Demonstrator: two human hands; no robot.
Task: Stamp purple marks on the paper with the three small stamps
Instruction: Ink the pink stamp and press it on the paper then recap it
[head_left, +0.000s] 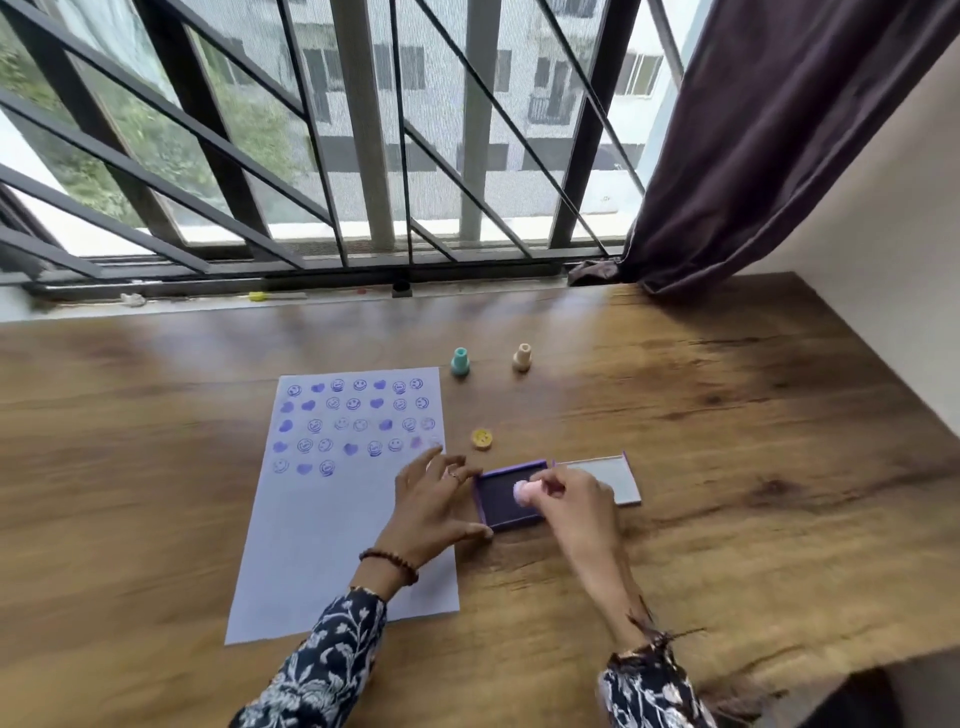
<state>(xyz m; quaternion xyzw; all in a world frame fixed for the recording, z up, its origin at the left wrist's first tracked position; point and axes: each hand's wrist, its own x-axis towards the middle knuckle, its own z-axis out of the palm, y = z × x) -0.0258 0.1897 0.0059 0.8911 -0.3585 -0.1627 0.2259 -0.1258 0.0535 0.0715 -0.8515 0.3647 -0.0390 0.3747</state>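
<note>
Right hand (569, 501): pink stamp (521, 491) pinched over the ink pad (506, 499).
Left hand (434, 501): nothing gripped, fingers spread, pad's left edge steadied.
Paper (337, 519): left of pad, near half unstamped.
Other stamps: teal (460, 362), beige (521, 357), upright beyond.

Stamps: 4 in view. Teal stamp (460, 362) and cream stamp (521, 357) upright toward the table's far edge; yellow stamp (482, 439) by the paper's right edge; pink stamp (521, 492) over the ink pad (506, 493). Ink pads: 1. Paper sheets (332, 519): 1. Hands: 2.
</note>
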